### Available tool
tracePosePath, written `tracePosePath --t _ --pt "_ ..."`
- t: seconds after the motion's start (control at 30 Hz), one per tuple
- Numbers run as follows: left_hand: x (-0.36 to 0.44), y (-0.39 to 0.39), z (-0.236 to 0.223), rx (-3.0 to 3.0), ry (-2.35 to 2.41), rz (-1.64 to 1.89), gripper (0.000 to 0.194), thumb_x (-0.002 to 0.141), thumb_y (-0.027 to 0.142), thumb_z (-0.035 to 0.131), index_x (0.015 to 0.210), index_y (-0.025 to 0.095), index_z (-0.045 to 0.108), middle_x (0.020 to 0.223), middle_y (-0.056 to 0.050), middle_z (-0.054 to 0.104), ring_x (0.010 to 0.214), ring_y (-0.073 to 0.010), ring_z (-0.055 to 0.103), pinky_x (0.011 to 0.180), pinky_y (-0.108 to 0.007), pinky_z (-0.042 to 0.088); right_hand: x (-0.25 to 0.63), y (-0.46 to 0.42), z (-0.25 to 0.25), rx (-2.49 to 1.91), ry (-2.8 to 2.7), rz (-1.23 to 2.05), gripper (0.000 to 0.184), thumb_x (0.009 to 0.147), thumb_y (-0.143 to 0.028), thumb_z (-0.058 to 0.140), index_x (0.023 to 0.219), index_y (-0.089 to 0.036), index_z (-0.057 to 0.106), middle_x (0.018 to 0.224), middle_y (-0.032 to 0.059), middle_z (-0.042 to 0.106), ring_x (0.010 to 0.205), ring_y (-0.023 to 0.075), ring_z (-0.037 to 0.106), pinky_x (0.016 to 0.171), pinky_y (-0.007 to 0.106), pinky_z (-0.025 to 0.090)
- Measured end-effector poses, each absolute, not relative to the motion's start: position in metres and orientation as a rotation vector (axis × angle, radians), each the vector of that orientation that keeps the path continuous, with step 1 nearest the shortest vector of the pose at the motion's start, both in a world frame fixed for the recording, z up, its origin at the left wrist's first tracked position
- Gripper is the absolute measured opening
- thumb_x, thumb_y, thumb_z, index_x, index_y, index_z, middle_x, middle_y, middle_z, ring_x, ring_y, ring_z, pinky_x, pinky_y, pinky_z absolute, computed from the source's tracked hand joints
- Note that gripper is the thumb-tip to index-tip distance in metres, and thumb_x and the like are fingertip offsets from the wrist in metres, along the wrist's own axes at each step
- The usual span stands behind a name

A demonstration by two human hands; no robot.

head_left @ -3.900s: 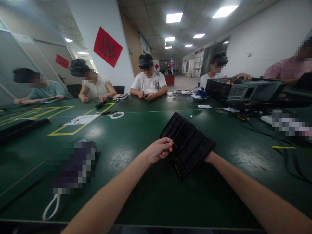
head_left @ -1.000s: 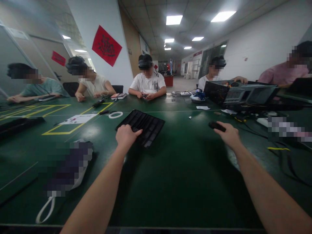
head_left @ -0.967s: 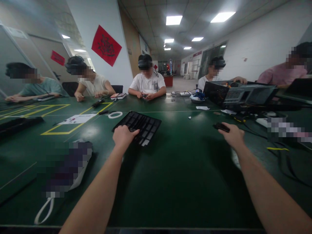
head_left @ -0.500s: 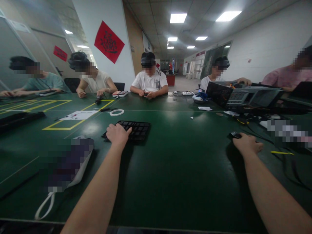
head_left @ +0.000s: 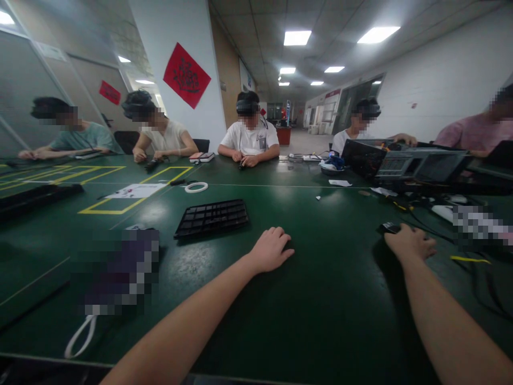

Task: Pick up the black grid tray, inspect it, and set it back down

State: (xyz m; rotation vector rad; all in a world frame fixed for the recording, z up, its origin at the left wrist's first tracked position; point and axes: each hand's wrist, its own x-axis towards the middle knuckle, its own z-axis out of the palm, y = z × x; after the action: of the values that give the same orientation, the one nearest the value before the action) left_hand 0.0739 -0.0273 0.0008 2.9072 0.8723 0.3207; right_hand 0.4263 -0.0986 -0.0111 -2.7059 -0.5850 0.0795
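Observation:
My left hand [head_left: 271,249] rests on the green table [head_left: 320,315], palm down, fingers and thumb stretched out and holding nothing. Up and to its left lies a flat black panel [head_left: 212,218] with a grid of square cells, possibly a tray; a gap separates it from my hand. On the right side, my right hand [head_left: 411,243] is curled over a small black object [head_left: 388,229] shaped like a computer mouse. Only its front end shows; the rest is under my palm and fingers.
A dark purple pouch [head_left: 116,272] with a white strap lies at left. Farther back are a white ring [head_left: 196,187] and a paper sheet [head_left: 136,190]. Cables and an open computer case [head_left: 409,160] stand at right. Several people with headsets sit around the table.
My left hand has come off the black panel and moved right and nearer onto the bare table. The panel now sits turned at a different angle. My right hand stays put.

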Motion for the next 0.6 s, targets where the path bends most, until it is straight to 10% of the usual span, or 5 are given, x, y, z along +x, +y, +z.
tracePosePath --t 0.27,0.6 --pt "0.0695 -0.0267 -0.0009 3.013 0.830 0.402 0.065 0.090 0.058 0.030 0.141 0.018 0.036 0.149 -0.014 0.030 0.138 -0.0303 0.021 0.110 -0.049 0.019 0.4266 -0.0974 -0.0137 -2.683 -0.560 0.002 0.061 0.078 -0.051 0.043 0.129 -0.018 0.047 0.140 0.0178 0.035 0.127 0.0420 0.029 0.103 0.054 0.027" --pt "0.0696 -0.0309 0.0007 3.137 0.769 0.484 0.063 0.089 0.060 0.027 0.144 0.029 0.030 0.156 -0.008 0.011 0.143 -0.0313 0.005 0.110 -0.059 0.001 0.4210 -0.0987 -0.0093 -2.666 -0.551 0.009 0.064 0.080 -0.055 0.038 0.130 -0.017 0.047 0.142 0.0176 0.034 0.128 0.0413 0.028 0.104 0.055 0.025"
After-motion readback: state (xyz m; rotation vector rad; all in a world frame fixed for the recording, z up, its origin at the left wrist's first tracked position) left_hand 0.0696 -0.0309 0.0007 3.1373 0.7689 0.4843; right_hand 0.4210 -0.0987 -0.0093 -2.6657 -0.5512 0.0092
